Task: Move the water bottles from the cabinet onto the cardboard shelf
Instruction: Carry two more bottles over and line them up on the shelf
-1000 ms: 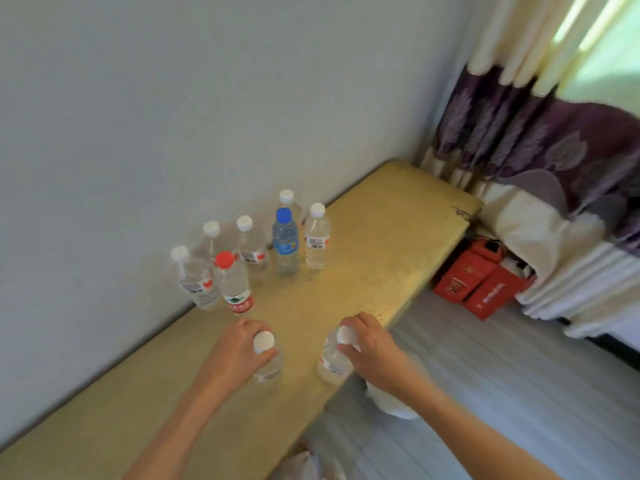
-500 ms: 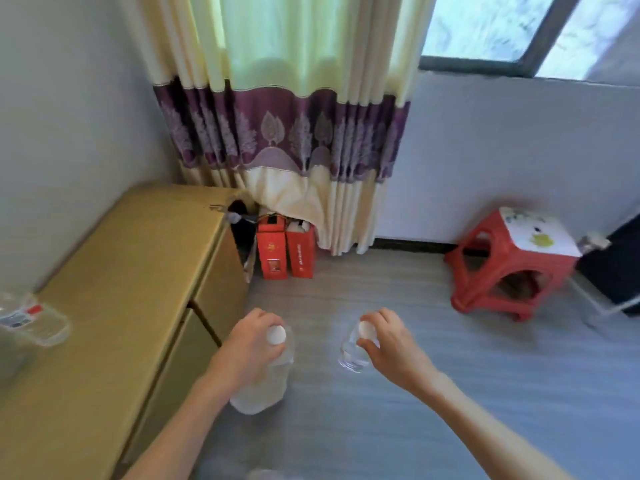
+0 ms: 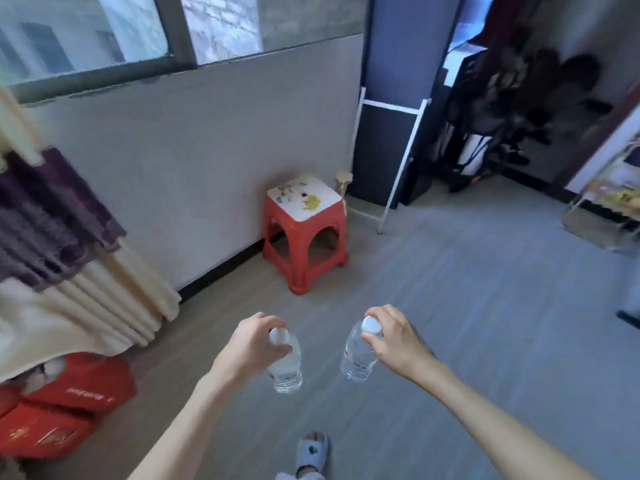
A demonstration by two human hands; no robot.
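So on the far left there's a cream and purple patterned curtain hanging over some red cardboard gift boxes on the floor. The cabinet isn't in view at all here.

Next over, the left hand has its grip closed around the neck of a clear plastic water bottle with a white cap, fingers wrapped just under the cap, bottle hanging down over the grey wood-look floor. Right beside it, a little apart, the right hand is doing the same thing: grip pinched on the white cap of a second clear plastic water bottle with a red-printed label, which hangs slightly tilted.

Behind them a red plastic stool with a paint-splattered white top stands against the wall. At the far right edge there's a blurry light-coloured rack, could be the cardboard shelf, honestly can't tell.

Progress-wise: I'd call this mid-carry. Two bottles are in hand and neither is on the shelf yet. How many are left on the cabinet, or already moved, nothing here shows.
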